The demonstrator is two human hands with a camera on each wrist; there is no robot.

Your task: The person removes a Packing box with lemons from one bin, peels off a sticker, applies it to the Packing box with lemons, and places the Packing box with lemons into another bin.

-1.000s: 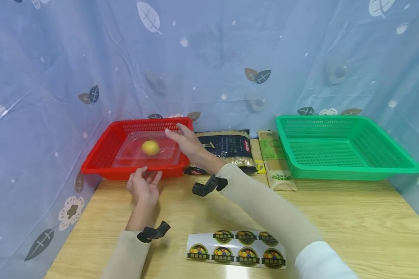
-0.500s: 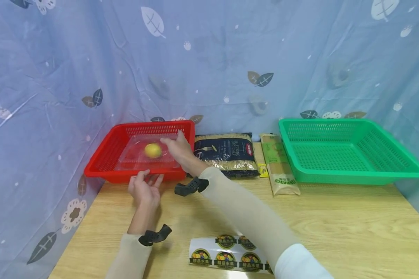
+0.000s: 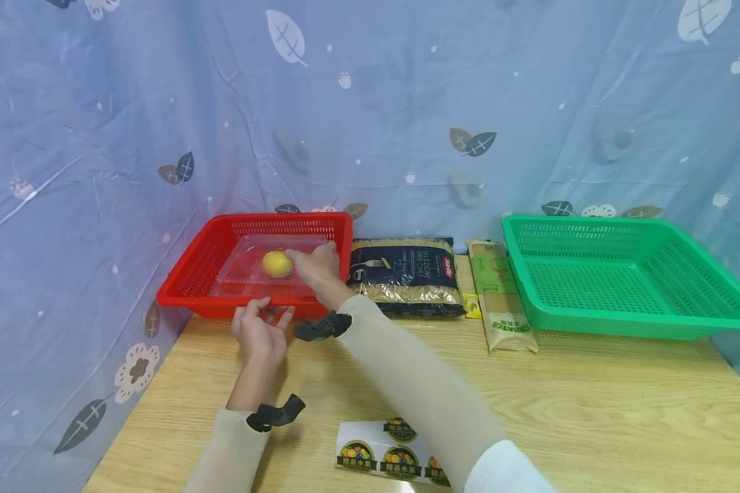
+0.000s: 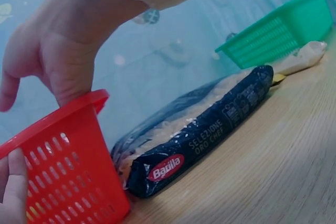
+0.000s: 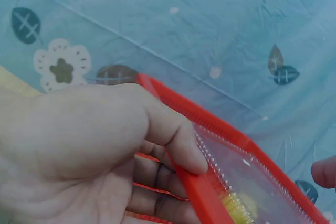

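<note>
At the left stands a red plastic basket [image 3: 203, 301] with a clear plastic container [image 3: 240, 270] lying inside. A yellow lemon [image 3: 277, 263] sits at the container's middle; in the right wrist view it shows through the clear plastic [image 5: 252, 166]. My left hand [image 3: 262, 339] grips the basket's front rim, thumb over the edge and fingers beneath. My right hand [image 3: 319, 269] reaches down into the basket's right end, its thumb pointing at the lemon. In the left wrist view that right hand [image 4: 63, 40] has thumb and fingers spread, the fingertips hidden behind the rim.
A bag of pasta [image 3: 407, 277] lies right of the red basket. Beside it are a small yellow packet [image 3: 471, 306] and a long green-and-tan package [image 3: 502, 294]. A green basket [image 3: 641, 318] stands at the right. A sheet of round stickers [image 3: 376, 445] lies in front, partly under my right arm.
My right hand has moved down and left from above the basket's right side into it, close to the lemon. My left hand keeps its grip on the rim.
</note>
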